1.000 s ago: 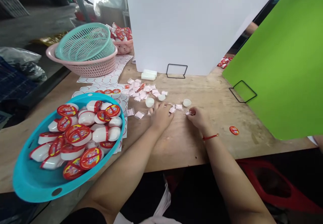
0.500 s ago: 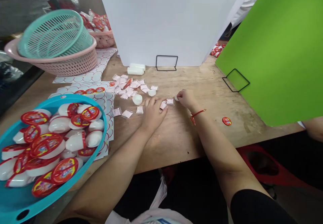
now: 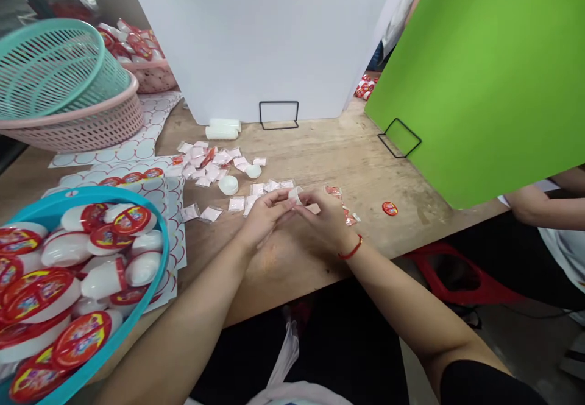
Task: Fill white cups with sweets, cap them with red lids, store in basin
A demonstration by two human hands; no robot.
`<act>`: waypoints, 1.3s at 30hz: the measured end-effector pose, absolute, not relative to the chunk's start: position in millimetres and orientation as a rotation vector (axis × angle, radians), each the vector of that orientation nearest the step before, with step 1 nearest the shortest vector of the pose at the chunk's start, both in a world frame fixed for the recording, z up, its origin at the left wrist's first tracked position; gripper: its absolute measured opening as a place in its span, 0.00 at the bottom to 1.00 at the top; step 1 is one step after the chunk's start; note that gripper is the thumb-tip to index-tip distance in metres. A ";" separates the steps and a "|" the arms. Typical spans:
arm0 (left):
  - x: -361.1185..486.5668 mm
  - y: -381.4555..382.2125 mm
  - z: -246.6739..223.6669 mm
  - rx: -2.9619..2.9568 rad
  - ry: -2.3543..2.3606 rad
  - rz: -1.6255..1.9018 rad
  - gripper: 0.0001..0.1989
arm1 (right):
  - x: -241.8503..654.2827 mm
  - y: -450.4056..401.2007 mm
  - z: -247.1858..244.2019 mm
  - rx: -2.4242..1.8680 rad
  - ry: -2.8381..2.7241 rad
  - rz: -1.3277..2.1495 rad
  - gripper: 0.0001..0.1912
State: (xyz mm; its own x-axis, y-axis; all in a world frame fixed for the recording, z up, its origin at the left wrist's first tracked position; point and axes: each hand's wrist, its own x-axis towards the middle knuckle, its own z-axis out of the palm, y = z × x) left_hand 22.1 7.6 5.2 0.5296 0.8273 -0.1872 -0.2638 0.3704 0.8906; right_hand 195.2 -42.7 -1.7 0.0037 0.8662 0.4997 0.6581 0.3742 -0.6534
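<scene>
My left hand and my right hand meet over the table, with a small white plastic cup between their fingertips. Both hands are closed on it, the right one from the right side and the left one from the left. Fingers hide the lower part of the cup. Small pale pink sachets lie just beyond my left hand. Next to my right hand are some red sachets, partly covered by it. Two more white cups stand farther left, near a pile of pink sachets.
A blue basket of white capsules with red labels stands at the left. Behind it are stacked pink and green baskets and printed sheets. White and green boards rise at the back and right. A round red sticker lies right; another person's arm shows beyond.
My right hand has brought the white cup left and toward me, to my left hand. Red sachets now show beside my right hand. The view has shifted right.
</scene>
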 end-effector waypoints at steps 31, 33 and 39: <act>25.3 -14.5 11.7 0.726 0.587 0.785 0.21 | 192.8 -56.9 34.4 -1.664 -1.625 0.321 0.03; 24.9 -15.2 12.1 0.726 0.576 0.777 0.21 | 195.2 -56.5 32.2 -1.652 -1.579 0.313 0.02; 27.4 -16.6 8.4 0.607 0.465 0.680 0.09 | 187.3 -61.8 26.0 -1.626 -1.424 0.293 0.01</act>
State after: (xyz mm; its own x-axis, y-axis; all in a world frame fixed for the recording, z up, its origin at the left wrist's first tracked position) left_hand 27.4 -16.6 8.4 0.6889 0.6970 -0.1992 -0.4385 0.6195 0.6511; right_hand 187.3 -61.8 26.0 0.3009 0.8756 0.3778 0.6556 0.0978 -0.7487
